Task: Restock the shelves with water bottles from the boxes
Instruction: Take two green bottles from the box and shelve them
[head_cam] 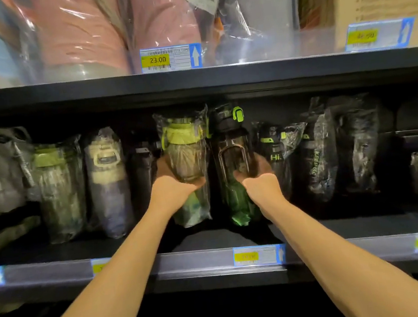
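Head view, facing a dark store shelf (199, 241). Finds both arms reaching in over the front rail to the middle of the bottle row.

Left grip (177, 188) closed round the bagged bottle (187, 158), lime-green lid, clear wrap: thumb across the front at mid-body, fingers passing behind on the left side. Bottle upright, lid above the grip, lower third below it.

Right grip (258, 181) closed round the unwrapped dark bottle (228, 134), black cap with green clasp: thumb on the front, fingers round the right flank. Upright as well, cap above the grip, green-tinted lower body below it.

Held bottles just beside each other at the centre of the shelf; contact between them not determinable.

Neighbours: small dark bottle (142, 171) just left of the bagged one, cream-lidded wrapped bottle (107, 184) further left, black wrapped bottle marked "Hi." (276, 155) just right of the right grip.

Hidden or unclear: fingertips of both grips behind the bottles. Bases in deep shadow; cannot tell whether resting on the shelf board or lifted off it. Price label (258, 255) on the rail blurred, unreadable. Upper label (170, 57): 23.00 legible; goods above it, in clear plastic, blurred and cut off at the top edge.
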The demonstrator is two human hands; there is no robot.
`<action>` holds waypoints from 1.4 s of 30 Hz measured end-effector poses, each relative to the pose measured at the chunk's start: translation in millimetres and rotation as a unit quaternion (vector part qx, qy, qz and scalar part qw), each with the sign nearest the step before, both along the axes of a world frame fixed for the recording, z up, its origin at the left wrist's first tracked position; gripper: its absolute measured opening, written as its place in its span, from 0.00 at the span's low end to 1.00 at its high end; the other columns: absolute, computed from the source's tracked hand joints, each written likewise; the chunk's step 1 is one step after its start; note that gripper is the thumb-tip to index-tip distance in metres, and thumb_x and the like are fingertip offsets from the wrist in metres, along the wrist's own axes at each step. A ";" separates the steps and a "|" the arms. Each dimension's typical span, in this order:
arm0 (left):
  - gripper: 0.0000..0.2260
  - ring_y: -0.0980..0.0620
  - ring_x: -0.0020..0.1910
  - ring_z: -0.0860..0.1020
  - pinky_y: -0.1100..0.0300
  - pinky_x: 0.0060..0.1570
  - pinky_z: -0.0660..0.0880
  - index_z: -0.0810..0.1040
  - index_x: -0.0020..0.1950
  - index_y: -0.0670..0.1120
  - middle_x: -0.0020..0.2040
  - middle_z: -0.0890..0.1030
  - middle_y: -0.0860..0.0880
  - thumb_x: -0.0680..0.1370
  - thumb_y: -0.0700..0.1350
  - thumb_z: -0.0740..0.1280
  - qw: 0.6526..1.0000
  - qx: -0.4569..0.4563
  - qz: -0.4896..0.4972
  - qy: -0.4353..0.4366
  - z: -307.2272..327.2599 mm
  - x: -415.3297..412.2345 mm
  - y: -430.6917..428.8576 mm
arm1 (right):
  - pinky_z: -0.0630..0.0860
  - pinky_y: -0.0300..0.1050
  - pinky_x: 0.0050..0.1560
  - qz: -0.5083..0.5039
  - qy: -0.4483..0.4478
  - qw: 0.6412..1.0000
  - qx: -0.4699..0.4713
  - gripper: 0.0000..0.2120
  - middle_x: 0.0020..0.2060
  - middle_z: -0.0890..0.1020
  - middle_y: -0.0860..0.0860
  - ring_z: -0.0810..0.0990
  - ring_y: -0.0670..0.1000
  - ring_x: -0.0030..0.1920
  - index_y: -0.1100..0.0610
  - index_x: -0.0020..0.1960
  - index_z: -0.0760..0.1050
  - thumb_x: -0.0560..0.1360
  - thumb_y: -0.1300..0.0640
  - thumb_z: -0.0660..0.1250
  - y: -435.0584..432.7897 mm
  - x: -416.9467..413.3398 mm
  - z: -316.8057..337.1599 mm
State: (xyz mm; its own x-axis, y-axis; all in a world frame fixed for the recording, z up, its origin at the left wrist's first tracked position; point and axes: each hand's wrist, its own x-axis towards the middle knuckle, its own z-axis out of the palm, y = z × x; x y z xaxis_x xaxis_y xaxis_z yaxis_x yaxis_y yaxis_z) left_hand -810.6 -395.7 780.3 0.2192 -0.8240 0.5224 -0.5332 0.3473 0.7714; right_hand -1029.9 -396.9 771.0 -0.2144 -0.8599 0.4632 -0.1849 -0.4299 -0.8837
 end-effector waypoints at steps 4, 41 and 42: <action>0.45 0.43 0.67 0.77 0.49 0.68 0.74 0.67 0.75 0.45 0.67 0.78 0.46 0.64 0.49 0.86 1.000 0.005 -0.007 0.011 7.8 -0.8 -20.0 | 0.70 0.39 0.54 -0.005 0.010 1.000 0.008 0.26 0.46 0.77 0.40 0.78 0.49 0.54 0.53 0.71 0.70 0.76 0.63 0.74 -24.2 5.2 1.7; 0.31 0.41 0.55 0.78 0.51 0.47 0.75 0.73 0.62 0.38 0.66 0.77 0.39 0.78 0.65 0.68 0.945 0.194 0.021 -0.261 7.3 64.4 42.9 | 0.74 0.48 0.42 -0.110 0.418 0.891 0.139 0.20 0.45 0.79 0.54 0.80 0.62 0.54 0.62 0.50 0.74 0.82 0.43 0.63 46.7 41.4 13.7; 0.33 0.40 0.58 0.77 0.49 0.49 0.76 0.70 0.68 0.39 0.66 0.75 0.40 0.78 0.65 0.68 0.943 0.178 0.024 -0.280 7.5 69.6 56.8 | 0.75 0.51 0.47 -0.128 0.442 0.879 0.126 0.19 0.50 0.78 0.56 0.77 0.62 0.57 0.61 0.53 0.73 0.82 0.43 0.63 64.1 44.2 11.9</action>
State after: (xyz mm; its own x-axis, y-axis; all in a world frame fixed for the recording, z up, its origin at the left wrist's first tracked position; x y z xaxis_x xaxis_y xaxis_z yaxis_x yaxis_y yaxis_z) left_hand -741.1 -339.0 787.8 0.0330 -0.9652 0.2593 -0.9005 0.0839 0.4267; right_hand -985.7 -332.8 782.9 -0.0677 -0.9350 0.3481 -0.9089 -0.0862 -0.4081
